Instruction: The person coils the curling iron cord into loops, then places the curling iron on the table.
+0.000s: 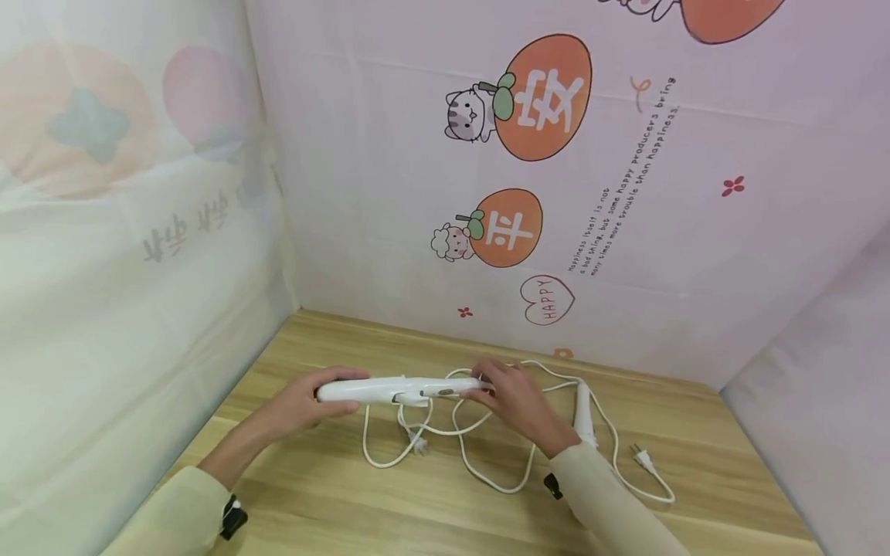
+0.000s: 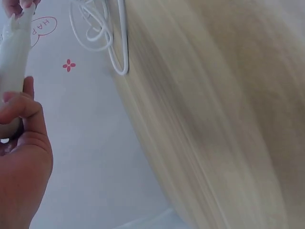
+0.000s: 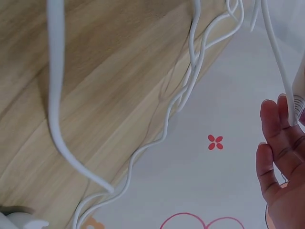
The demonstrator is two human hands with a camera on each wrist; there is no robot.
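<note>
Sleeves (image 1: 182,510) of cream cloth reach out over the wood-grained table (image 1: 334,502), and a long white appliance (image 1: 375,390) is held up above it, nearly level across my view. The left hand (image 1: 306,401) is clamped round its thicker end, thumb on the near side. The right hand (image 1: 511,394) pinches the slimmer end, close to the ribbed collar where a white cord (image 3: 282,71) comes out; a small oval mark (image 1: 446,392) shows on the casing just beside that grip.

Below and behind, pale cord lies in loose loops on the wood. A folded-up plug (image 1: 418,442) sits among them under the appliance, its shape hard to make out from here. Over to the right, past the right forearm, I can see part of a second white handle (image 1: 582,409), and well beyond it a two-pin plug (image 1: 644,461). Printed cloth (image 1: 389,193) hangs behind, with a heart outline (image 1: 548,300) reading HAPPY.
</note>
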